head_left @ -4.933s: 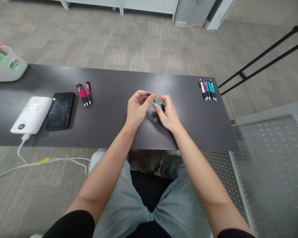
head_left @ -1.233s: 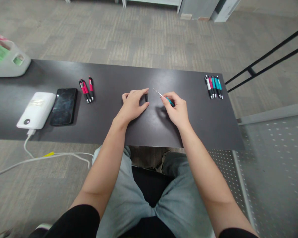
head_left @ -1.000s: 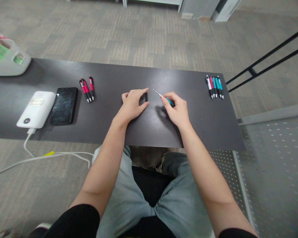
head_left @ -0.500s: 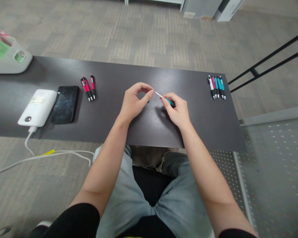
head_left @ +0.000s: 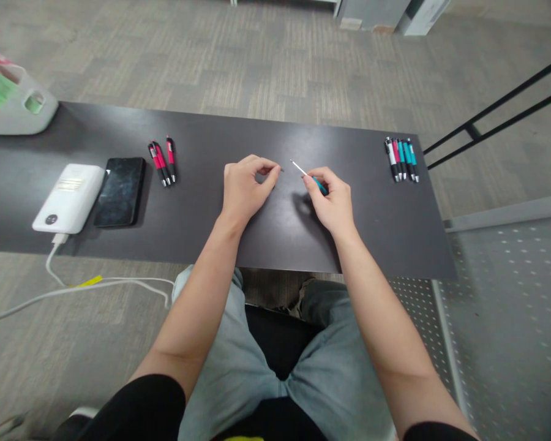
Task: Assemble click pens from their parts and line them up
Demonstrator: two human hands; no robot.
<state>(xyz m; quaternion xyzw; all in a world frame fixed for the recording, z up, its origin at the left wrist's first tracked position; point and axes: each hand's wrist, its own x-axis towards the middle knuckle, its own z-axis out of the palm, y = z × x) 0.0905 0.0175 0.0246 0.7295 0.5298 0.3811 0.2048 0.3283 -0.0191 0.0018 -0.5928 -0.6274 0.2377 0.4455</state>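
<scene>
My right hand (head_left: 331,193) is closed around a teal pen barrel (head_left: 320,186). A thin white refill (head_left: 297,166) sticks out of it toward the upper left, its tip bare. Across a small gap, my left hand (head_left: 248,185) pinches thumb and forefinger together. A tiny dark piece (head_left: 281,169) pokes out past those fingertips, too small to name. Both hands are held over the middle of the dark table (head_left: 275,245).
Three pink-and-black pens (head_left: 161,162) lie left of my hands. Several white, pink and teal pens (head_left: 401,159) lie at the right end. A black phone (head_left: 120,192), a cabled white power bank (head_left: 68,197) and a white bin (head_left: 21,113) are farther left.
My hands have moved slightly apart. The refill tip has come away from my left fingertips, and the small dark piece now shows between those fingers.
</scene>
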